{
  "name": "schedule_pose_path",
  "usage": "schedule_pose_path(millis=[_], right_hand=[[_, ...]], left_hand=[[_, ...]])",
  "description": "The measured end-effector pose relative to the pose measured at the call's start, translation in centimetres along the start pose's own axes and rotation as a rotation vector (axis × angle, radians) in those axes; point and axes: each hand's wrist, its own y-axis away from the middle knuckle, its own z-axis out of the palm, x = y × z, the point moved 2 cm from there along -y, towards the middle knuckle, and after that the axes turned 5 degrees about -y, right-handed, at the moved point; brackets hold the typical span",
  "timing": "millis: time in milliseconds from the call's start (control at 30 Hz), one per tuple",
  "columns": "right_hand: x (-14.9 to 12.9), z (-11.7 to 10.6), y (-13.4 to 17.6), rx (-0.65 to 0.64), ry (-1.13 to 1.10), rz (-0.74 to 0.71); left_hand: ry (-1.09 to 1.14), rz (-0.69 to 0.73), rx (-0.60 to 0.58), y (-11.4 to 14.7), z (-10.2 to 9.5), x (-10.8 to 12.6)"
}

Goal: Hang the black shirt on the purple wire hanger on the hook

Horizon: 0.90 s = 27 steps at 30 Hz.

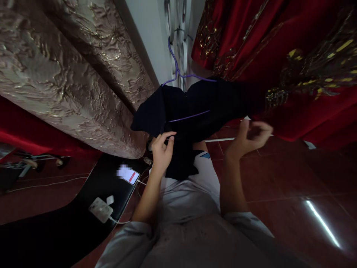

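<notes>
A dark, nearly black garment (pixel 178 98) hangs in front of me on a purple wire hanger (pixel 177 70). The hanger's lower bar shows through the garment's open front. My left hand (pixel 163 150) is at the garment's lower left, thumb and forefinger pinched on its dark cloth. Off to the right, beside the garment, my right hand (pixel 249 138) is raised with its fingers curled in, slightly blurred. A small white piece (pixel 247 118) shows at its thumb tip; what it is, I cannot make out. Part of the dark cloth hangs down over my lap.
A black bench (pixel 83 208) at left bears a lit phone (pixel 129 175), a white power bank or phone (pixel 100 209) and a small white case (pixel 110 200), with cables. Embossed beige fabric (pixel 83 82) hangs left, sequinned red fabric (pixel 279 41) right. The floor (pixel 284 175) is red tile.
</notes>
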Motion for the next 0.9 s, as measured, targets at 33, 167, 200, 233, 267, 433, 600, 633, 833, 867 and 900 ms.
schedule_pose_path(millis=[33,167,200,233,267,433,600,633,833,867,900], right_hand=[[0.4,-0.3,1.4,-0.119,0.035,0.086],[3.3,1.0,7.5,-1.021,0.03,0.632],[3.8,1.5,8.6,-1.129,0.011,0.693],[4.1,2.0,9.4,-1.166,-0.007,0.703],[4.3,2.5,10.0,-1.158,-0.024,0.679],[3.6,3.3,11.2,-1.096,-0.113,0.593],[3.6,2.5,11.3,-0.987,-0.166,0.643],[3.8,2.5,11.4,-0.985,-0.167,0.655],[4.5,2.9,12.4,-0.951,-0.202,0.728],[4.4,2.9,12.5,-0.949,-0.206,0.738],[4.4,2.8,12.6,-0.948,-0.208,0.746]], left_hand=[[0.052,-0.033,0.011,0.4,0.5,0.1],[0.253,-0.052,0.093,1.6,2.0,1.1],[0.287,-0.024,0.123,1.8,2.2,1.5],[0.313,0.006,0.15,2.0,2.3,1.9],[0.333,0.03,0.17,2.2,2.4,2.2],[0.576,0.086,0.353,2.8,3.3,1.8],[0.497,-0.01,0.393,3.5,5.9,-4.4],[0.438,-0.036,0.322,3.5,6.5,-5.6],[0.303,0.032,0.105,1.7,9.0,-7.2],[0.294,0.06,0.095,1.0,9.2,-6.8],[0.286,0.086,0.098,0.2,9.4,-6.3]])
